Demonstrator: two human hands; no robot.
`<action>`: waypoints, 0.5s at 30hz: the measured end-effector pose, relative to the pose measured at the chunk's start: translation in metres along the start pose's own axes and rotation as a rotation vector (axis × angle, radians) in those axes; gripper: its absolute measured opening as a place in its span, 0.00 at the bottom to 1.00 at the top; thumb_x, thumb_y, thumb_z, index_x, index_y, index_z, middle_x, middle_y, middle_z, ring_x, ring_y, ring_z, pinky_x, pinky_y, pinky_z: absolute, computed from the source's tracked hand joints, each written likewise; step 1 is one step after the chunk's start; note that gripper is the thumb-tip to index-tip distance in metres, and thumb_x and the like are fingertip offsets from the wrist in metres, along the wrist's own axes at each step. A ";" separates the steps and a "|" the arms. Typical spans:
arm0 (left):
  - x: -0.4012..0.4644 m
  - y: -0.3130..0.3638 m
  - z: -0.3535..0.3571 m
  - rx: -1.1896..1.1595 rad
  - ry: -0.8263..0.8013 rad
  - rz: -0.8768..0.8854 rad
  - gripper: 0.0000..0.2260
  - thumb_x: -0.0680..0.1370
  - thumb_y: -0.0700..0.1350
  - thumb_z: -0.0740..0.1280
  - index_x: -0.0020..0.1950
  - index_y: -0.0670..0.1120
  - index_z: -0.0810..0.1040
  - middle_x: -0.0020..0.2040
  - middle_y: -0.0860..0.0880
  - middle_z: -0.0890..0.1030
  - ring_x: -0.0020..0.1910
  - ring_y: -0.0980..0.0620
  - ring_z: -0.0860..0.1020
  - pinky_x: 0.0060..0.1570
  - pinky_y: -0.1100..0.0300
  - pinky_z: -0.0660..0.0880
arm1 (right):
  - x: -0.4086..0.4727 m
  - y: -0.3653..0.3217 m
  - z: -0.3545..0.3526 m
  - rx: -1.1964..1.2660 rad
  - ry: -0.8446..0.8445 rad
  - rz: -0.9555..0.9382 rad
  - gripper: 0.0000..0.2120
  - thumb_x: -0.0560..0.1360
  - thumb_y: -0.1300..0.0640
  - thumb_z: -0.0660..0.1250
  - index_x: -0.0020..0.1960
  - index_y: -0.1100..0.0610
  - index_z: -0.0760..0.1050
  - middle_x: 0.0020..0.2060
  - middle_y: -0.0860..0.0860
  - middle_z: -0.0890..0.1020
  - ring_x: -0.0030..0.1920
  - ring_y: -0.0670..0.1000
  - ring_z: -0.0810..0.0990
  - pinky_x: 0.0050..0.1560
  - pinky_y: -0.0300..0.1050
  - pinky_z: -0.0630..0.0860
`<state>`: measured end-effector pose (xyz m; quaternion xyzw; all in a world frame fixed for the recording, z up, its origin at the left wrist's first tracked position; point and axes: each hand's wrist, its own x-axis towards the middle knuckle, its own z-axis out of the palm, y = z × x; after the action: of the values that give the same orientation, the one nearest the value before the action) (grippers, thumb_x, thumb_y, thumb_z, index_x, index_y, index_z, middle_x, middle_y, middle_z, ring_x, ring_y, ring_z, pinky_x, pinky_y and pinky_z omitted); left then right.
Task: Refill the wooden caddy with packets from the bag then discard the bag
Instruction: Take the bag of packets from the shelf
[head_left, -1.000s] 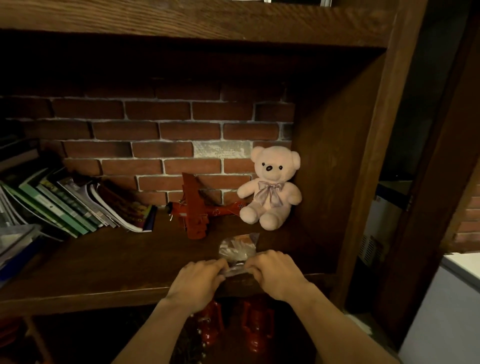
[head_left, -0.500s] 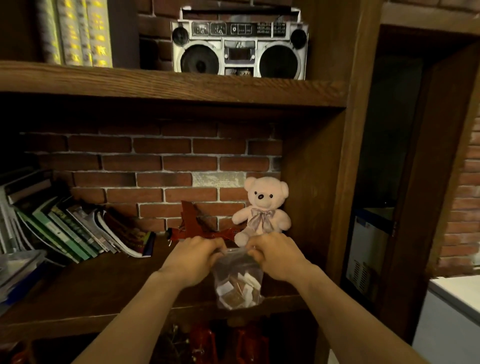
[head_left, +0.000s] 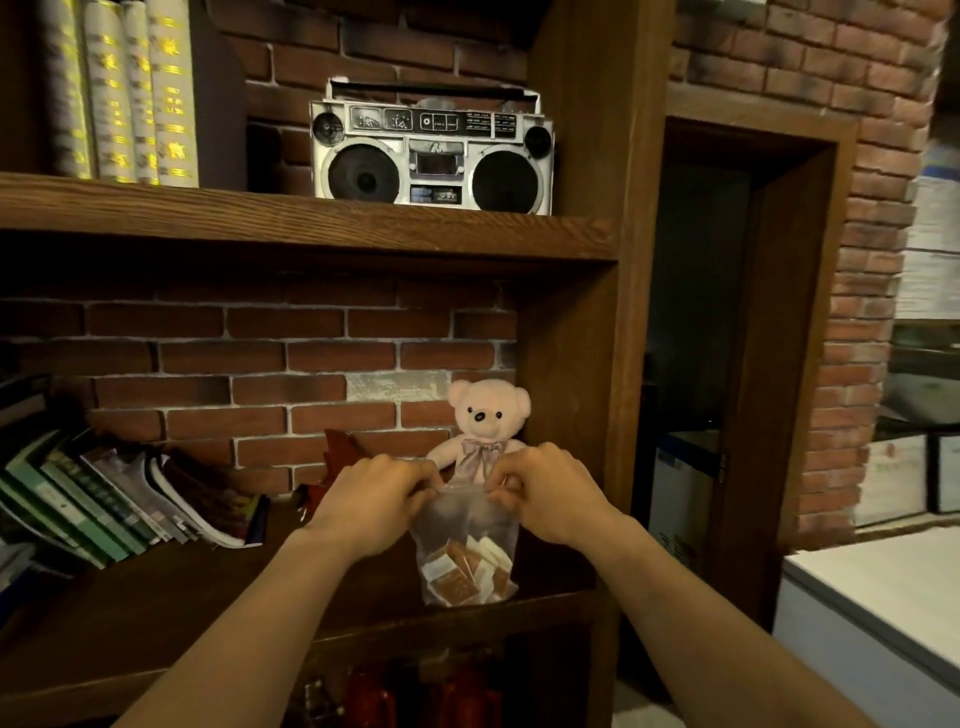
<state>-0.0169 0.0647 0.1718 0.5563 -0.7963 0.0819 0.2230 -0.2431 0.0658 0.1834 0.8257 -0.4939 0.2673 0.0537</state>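
Note:
A clear plastic bag (head_left: 467, 525) hangs in front of the middle shelf, with several brown and white packets (head_left: 465, 569) lying at its bottom. My left hand (head_left: 374, 501) pinches the bag's top edge on the left side. My right hand (head_left: 545, 493) pinches the same edge on the right side. The bag's mouth runs between my two hands. No wooden caddy is in view.
A wooden shelf unit (head_left: 311, 228) stands against a brick wall. A pink teddy bear (head_left: 485, 421) and a red toy plane (head_left: 337, 452) sit behind the bag. Leaning books (head_left: 130, 499) fill the left. A boombox (head_left: 431, 150) sits above. A white counter (head_left: 883, 587) lies at right.
Both hands have lifted the bag up off the shelf edge, so it now hangs upright. My head has tilted up, bringing the boombox shelf into view.

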 end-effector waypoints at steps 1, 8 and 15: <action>0.000 0.003 0.001 -0.002 0.002 0.015 0.04 0.80 0.52 0.64 0.51 0.61 0.76 0.49 0.56 0.84 0.50 0.50 0.81 0.51 0.46 0.79 | -0.004 0.001 -0.002 -0.005 -0.009 0.023 0.05 0.77 0.54 0.71 0.50 0.44 0.83 0.47 0.47 0.85 0.46 0.47 0.81 0.44 0.46 0.78; 0.003 0.029 0.017 -0.021 -0.022 0.136 0.03 0.79 0.51 0.65 0.51 0.58 0.77 0.50 0.52 0.82 0.51 0.46 0.80 0.44 0.50 0.76 | -0.034 0.016 -0.006 -0.071 -0.041 0.144 0.04 0.76 0.54 0.70 0.48 0.45 0.82 0.42 0.43 0.84 0.43 0.47 0.82 0.47 0.54 0.82; 0.002 0.077 0.053 -0.217 -0.100 0.280 0.05 0.79 0.48 0.66 0.49 0.58 0.79 0.47 0.57 0.80 0.46 0.57 0.77 0.45 0.52 0.78 | -0.094 0.044 -0.018 -0.106 -0.104 0.322 0.08 0.77 0.57 0.68 0.46 0.45 0.82 0.42 0.42 0.83 0.43 0.46 0.81 0.46 0.52 0.83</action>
<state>-0.1027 0.0710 0.1347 0.4161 -0.8802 -0.0019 0.2283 -0.3220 0.1233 0.1443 0.7446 -0.6353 0.2028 0.0280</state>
